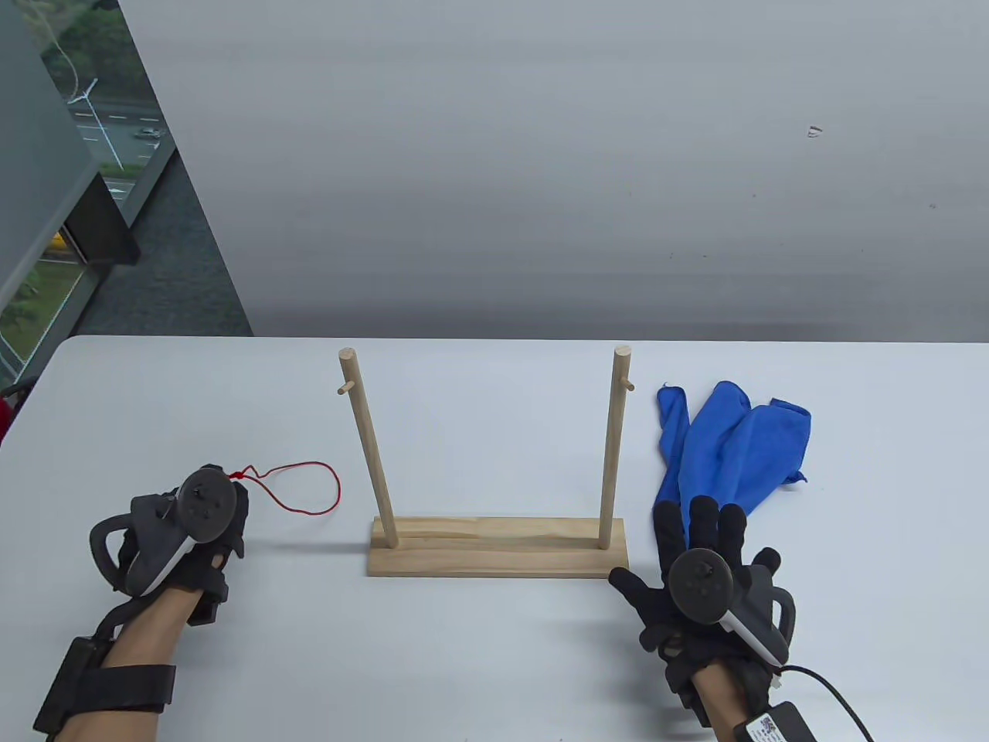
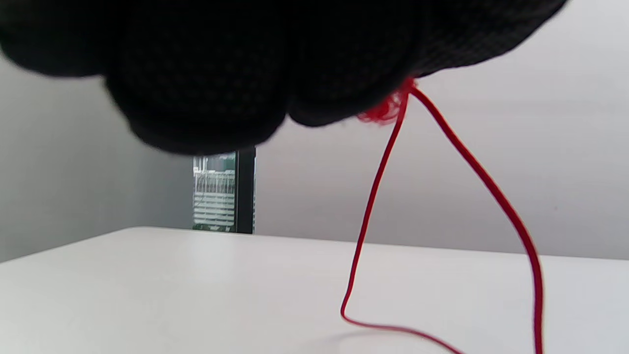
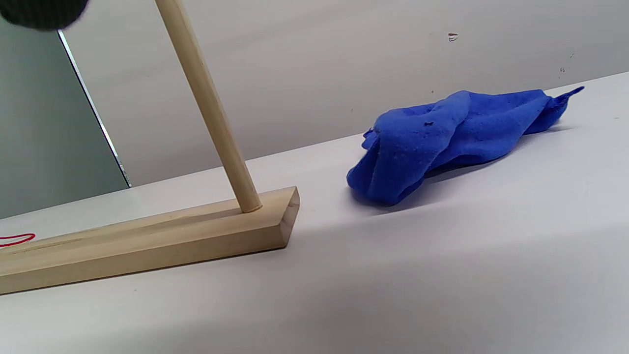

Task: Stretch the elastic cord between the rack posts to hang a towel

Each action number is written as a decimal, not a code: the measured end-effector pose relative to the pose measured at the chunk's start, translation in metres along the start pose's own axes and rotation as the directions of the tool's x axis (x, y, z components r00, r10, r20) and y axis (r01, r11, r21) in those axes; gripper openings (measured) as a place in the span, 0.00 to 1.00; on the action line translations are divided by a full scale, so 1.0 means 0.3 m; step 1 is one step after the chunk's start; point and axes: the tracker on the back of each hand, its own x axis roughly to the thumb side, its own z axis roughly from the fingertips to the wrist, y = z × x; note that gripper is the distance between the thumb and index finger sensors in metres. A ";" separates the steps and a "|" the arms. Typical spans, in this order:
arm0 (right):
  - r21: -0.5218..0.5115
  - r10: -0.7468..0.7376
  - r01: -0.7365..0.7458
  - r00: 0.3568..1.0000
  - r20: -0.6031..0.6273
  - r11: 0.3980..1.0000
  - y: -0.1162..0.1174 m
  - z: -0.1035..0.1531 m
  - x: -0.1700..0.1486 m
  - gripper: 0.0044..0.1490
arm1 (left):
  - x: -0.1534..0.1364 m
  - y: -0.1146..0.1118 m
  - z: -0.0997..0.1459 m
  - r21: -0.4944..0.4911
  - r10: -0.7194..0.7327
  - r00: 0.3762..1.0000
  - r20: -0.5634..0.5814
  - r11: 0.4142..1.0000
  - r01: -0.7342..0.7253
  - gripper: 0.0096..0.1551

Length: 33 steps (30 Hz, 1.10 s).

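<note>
A wooden rack [image 1: 498, 547] stands mid-table with a left post [image 1: 369, 448] and a right post [image 1: 612, 447], each with a small peg near the top. A red elastic cord [image 1: 309, 488] lies looped on the table left of the rack. My left hand [image 1: 202, 516] pinches one end of the cord; in the left wrist view the cord [image 2: 378, 196] hangs from my gloved fingertips [image 2: 324, 93] to the table. A crumpled blue towel [image 1: 730, 444] lies right of the rack. My right hand [image 1: 699, 545] rests spread flat, fingers near the towel's front edge, holding nothing.
The white table [image 1: 494, 665] ends at a grey wall behind. A window and floor show at the far left. A cable [image 1: 834, 692] runs from my right wrist. In the right wrist view the rack base [image 3: 147, 241] and towel [image 3: 442, 137] lie ahead.
</note>
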 end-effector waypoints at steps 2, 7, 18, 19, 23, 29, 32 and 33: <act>0.002 0.000 0.000 1.000 0.003 1.000 0.002 -0.001 0.001 0.62 | 0.013 0.037 0.012 0.025 -0.010 1.000 0.015 1.000 0.010 0.25; 0.003 -0.003 0.003 1.000 0.006 1.000 0.003 -0.001 0.002 0.62 | 0.052 0.129 0.051 0.114 -0.027 0.997 0.072 0.993 0.018 0.24; -0.008 -0.012 0.012 1.000 0.004 1.000 0.002 0.002 -0.003 0.62 | 0.128 0.304 0.105 0.268 -0.075 0.983 0.165 0.963 0.028 0.24; -0.009 -0.013 0.013 1.000 0.004 1.000 0.002 0.002 -0.004 0.62 | 0.135 0.317 0.108 0.278 -0.072 0.982 0.174 0.960 0.021 0.24; -0.007 -0.015 0.015 1.000 0.003 1.000 0.002 0.002 -0.005 0.62 | 0.175 0.380 0.119 0.332 -0.079 0.972 0.220 0.943 0.001 0.24; -0.010 -0.016 0.016 1.000 0.002 1.000 0.001 0.003 -0.008 0.62 | 0.227 0.452 0.119 0.383 -0.086 0.958 0.273 0.923 -0.027 0.24; -0.015 -0.020 0.020 1.000 0.001 1.000 -0.001 0.003 -0.011 0.62 | 0.253 0.488 0.119 0.408 -0.097 0.950 0.298 0.913 -0.035 0.24; -0.016 -0.020 0.020 1.000 0.000 1.000 -0.002 0.003 -0.012 0.62 | 0.260 0.498 0.120 0.412 -0.097 0.947 0.306 0.910 -0.040 0.24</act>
